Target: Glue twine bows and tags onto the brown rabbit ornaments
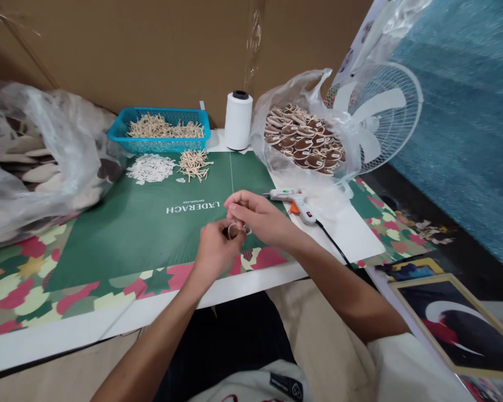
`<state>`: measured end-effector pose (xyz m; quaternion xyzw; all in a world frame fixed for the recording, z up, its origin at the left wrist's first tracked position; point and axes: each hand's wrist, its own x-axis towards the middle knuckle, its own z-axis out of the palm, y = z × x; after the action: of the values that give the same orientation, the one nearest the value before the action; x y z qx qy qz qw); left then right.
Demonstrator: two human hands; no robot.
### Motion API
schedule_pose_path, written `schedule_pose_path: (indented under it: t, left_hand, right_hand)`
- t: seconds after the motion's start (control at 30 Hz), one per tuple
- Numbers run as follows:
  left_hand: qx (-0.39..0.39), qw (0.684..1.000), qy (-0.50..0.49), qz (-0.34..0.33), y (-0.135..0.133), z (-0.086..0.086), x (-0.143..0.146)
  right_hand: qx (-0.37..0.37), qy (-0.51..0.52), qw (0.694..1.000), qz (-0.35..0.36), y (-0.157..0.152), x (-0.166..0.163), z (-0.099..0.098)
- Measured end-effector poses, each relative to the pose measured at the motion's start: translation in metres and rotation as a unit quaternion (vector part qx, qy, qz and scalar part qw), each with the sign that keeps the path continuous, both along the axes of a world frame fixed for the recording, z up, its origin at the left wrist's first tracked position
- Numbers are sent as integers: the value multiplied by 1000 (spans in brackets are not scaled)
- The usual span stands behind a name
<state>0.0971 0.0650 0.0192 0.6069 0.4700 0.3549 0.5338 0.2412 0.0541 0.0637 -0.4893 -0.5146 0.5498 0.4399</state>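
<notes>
My left hand (218, 248) is closed around a small brown piece with a pale edge (233, 231), held just above the green sheet. Fingers and thumb cover most of it, so its full shape is hidden. Directly over the piece, my right hand (262, 216) has its thumb and fingertips pressed together. Whatever lies in that pinch is too small to make out. To the right of my right hand, a white glue gun (295, 202) with an orange trigger rests on white paper, nozzle pointing left.
Behind the hands lie a pile of white tags (151, 168) and beige cord bows (194, 164). A blue basket (157, 146) holds more bows, beside a thread cone (238, 123). Plastic bags (79, 167) flank the table. A fan (381, 117) stands at the right.
</notes>
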Motion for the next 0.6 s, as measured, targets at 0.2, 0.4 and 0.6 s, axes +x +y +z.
schedule_pose_path:
  t: [0.2,0.4,0.6]
  left_hand:
    - [16,995,-38,86,8,1,4]
    - [12,975,-165,150,14,-4,14]
    - [-26,921,-348,176,23,8,26]
  right_hand:
    - [97,-258,956,-95,-8,7,-8]
    - [107,-74,980,-149,-11,-1,-28]
    - [113,-65,977,-170,-7,-6,-38]
